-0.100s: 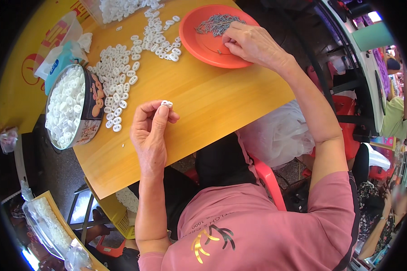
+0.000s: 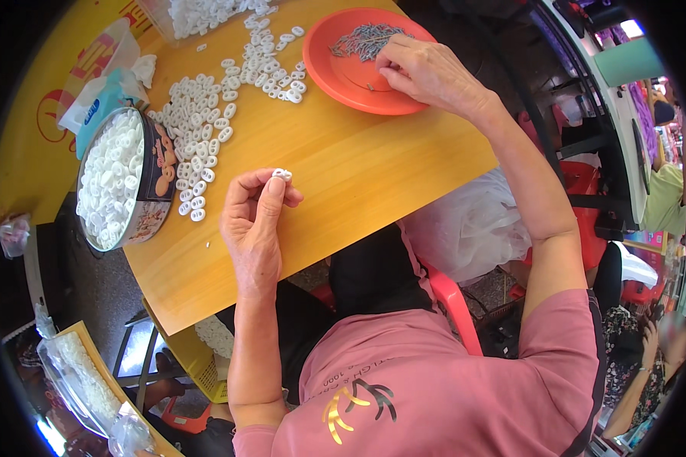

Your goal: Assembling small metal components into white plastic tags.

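**While the left hand [image 2: 253,228] pinches a small white plastic piece [image 2: 282,174], the right hand [image 2: 428,72] works at a red dish [image 2: 324,61]**

Where the left thumb presses against the curled fingers, the grip is closed on the white piece, which pokes up past the thumb tip above the bench [image 2: 335,194]. The right grip is drawn nearly together, thumb close to the bent fingers, over the right part of the dish; whether it has hold of anything I cannot tell. Just beside its fingertips lies a heap of thin grey metal pins [image 2: 366,39], inside the dish near its far rim.

Left of the dish, loose white two-holed ovals [image 2: 198,114] spread across the bench in a long trail. Next to them a round printed tin [image 2: 154,213], tilted, is full of white pieces, with a blue tissue packet [image 2: 103,103] just behind it. Farther out, a translucent plastic bag [image 2: 472,225] sits below the near edge, beside a red plastic chair [image 2: 453,308], and a yellow basket [image 2: 206,373] stands below the bench's left corner.
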`<action>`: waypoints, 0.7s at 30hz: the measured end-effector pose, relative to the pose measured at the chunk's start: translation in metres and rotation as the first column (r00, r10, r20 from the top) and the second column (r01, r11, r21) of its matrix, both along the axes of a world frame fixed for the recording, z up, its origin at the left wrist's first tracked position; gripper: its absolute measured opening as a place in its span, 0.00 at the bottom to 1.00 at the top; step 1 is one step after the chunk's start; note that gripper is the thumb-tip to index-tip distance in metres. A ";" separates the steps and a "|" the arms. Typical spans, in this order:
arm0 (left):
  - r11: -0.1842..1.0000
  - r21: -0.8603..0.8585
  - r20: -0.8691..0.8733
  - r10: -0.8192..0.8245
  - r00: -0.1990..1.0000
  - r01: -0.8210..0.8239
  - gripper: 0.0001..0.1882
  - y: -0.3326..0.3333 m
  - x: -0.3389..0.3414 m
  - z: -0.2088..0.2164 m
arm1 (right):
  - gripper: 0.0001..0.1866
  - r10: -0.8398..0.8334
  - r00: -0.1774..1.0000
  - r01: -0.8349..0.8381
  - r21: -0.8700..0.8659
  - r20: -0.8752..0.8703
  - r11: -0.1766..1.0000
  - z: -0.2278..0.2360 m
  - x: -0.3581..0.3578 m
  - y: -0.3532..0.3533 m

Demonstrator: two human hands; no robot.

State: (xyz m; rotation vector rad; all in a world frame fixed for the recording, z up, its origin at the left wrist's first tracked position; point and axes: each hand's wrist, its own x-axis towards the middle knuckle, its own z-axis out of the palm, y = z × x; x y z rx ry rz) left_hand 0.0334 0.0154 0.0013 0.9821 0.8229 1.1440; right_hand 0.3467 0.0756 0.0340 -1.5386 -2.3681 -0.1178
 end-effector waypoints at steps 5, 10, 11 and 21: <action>1.000 0.003 -0.009 -0.003 1.000 0.003 0.08 0.000 0.000 0.000 | 0.08 -0.089 0.965 0.070 -0.085 -0.245 0.994 0.013 0.002 -0.003; 1.000 -0.008 -0.014 -0.002 1.000 0.002 0.08 -0.001 -0.001 0.000 | 0.11 -0.061 0.930 0.048 -0.044 -0.362 0.998 0.031 -0.006 -0.006; 1.000 -0.006 -0.019 -0.003 1.000 0.003 0.08 0.000 -0.001 -0.001 | 0.11 -0.081 0.925 0.073 -0.035 -0.372 0.997 0.034 -0.009 -0.007; 1.000 0.018 -0.029 -0.013 0.999 0.013 0.08 0.000 -0.001 -0.001 | 0.14 -0.108 0.961 0.112 0.000 -0.253 0.994 0.035 -0.013 -0.011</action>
